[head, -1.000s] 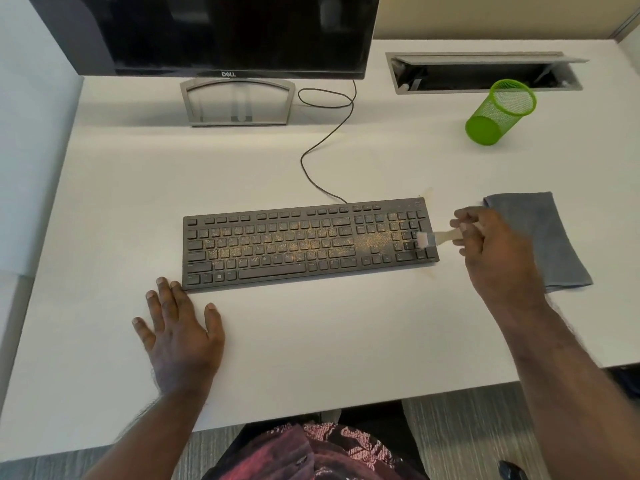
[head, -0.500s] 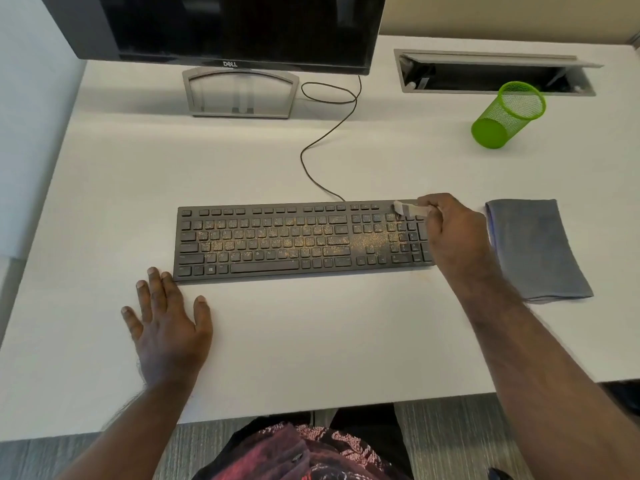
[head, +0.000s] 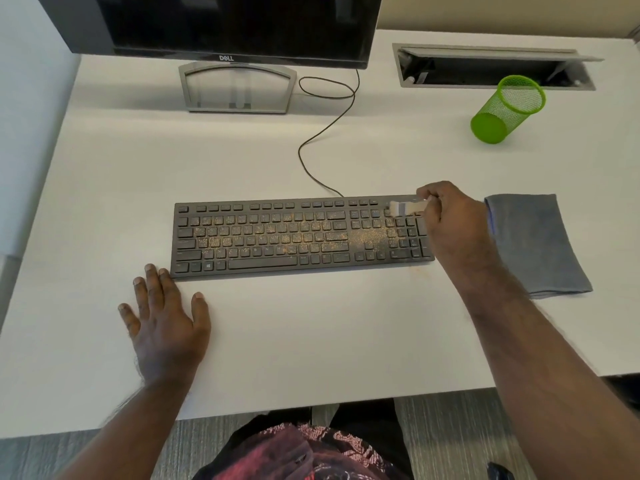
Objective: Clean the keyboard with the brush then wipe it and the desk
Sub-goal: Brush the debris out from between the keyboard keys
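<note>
Keyboard [head: 301, 235] lies across the middle of your desk [head: 311, 334], parallel to the near edge, its keys speckled with yellowish crumbs thickest around the centre and toward the number pad. Your right hand [head: 450, 220] pinches the pale handle of the brush [head: 407, 206] and holds its bristle end on the top keys of the number pad, at the keyboard's far right corner. Your left hand [head: 166, 323] rests flat on the desk with fingers spread and holding nothing, its fingertips just beside the keyboard's near left corner. Just right of your brushing hand, a folded grey cloth [head: 536, 244] lies flat, close to the keyboard's right end. A black cable [head: 322, 133] runs from the keyboard's far edge toward the monitor [head: 239, 29] at the far edge. Near the far right corner a green mesh cup [head: 509, 109] stands beside an open grey cable hatch [head: 495, 67].
</note>
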{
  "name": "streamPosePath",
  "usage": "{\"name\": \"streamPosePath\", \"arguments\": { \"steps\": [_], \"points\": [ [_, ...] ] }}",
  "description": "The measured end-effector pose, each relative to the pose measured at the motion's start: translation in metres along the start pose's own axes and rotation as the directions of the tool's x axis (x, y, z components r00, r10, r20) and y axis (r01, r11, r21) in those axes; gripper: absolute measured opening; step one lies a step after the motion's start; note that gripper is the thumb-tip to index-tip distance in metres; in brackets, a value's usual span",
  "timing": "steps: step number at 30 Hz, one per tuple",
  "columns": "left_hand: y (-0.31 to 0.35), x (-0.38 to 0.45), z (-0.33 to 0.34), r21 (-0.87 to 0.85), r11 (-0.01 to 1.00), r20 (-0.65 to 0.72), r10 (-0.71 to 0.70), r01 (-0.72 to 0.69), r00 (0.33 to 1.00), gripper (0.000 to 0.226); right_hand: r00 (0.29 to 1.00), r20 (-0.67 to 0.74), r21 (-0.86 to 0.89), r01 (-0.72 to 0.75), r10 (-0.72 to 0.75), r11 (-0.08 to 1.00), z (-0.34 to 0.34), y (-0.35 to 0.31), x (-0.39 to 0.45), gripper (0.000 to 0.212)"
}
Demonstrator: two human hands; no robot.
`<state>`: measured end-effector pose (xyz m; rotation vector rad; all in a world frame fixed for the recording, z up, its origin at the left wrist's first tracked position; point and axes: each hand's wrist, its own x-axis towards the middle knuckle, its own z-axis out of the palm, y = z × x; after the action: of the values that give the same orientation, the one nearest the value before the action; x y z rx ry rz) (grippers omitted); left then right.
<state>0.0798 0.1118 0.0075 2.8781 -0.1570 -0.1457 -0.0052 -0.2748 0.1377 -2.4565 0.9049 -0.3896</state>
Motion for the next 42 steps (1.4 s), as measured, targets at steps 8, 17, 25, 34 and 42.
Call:
{"name": "streamPosePath", "arguments": {
  "steps": [8, 17, 25, 34, 42],
  "points": [
    [-0.001, 0.0, 0.001, 0.006, 1.0, 0.003, 0.003, -0.003, 1.0, 0.078, 0.978, 0.209, -0.145, 0.026, 0.005, 0.989, -0.012, 0.001, -0.017, 0.027],
    [0.0, 0.0, 0.0, 0.004, 1.0, 0.003, -0.002, 0.002, 1.0, 0.079, 0.992, 0.113, -0.086, 0.067, -0.057, 0.994, -0.012, 0.001, -0.018, 0.026],
    [0.001, 0.0, -0.001, -0.006, 1.0, 0.001, 0.0, 0.0, 1.0, 0.079, 0.961, 0.276, -0.169, 0.058, -0.009, 0.984, -0.022, 0.004, -0.028, 0.027],
    [0.002, 0.0, -0.001, -0.007, 1.0, -0.003, -0.005, 0.005, 1.0, 0.08, 0.965, 0.25, -0.127, 0.112, -0.077, 0.986, -0.023, 0.011, -0.034, 0.024],
    [0.002, 0.0, -0.001, -0.003, 1.0, 0.002, -0.003, 0.003, 1.0, 0.079, 0.965, 0.231, -0.08, 0.149, -0.127, 0.986, -0.029, 0.023, -0.033, 0.024]
  ]
}}
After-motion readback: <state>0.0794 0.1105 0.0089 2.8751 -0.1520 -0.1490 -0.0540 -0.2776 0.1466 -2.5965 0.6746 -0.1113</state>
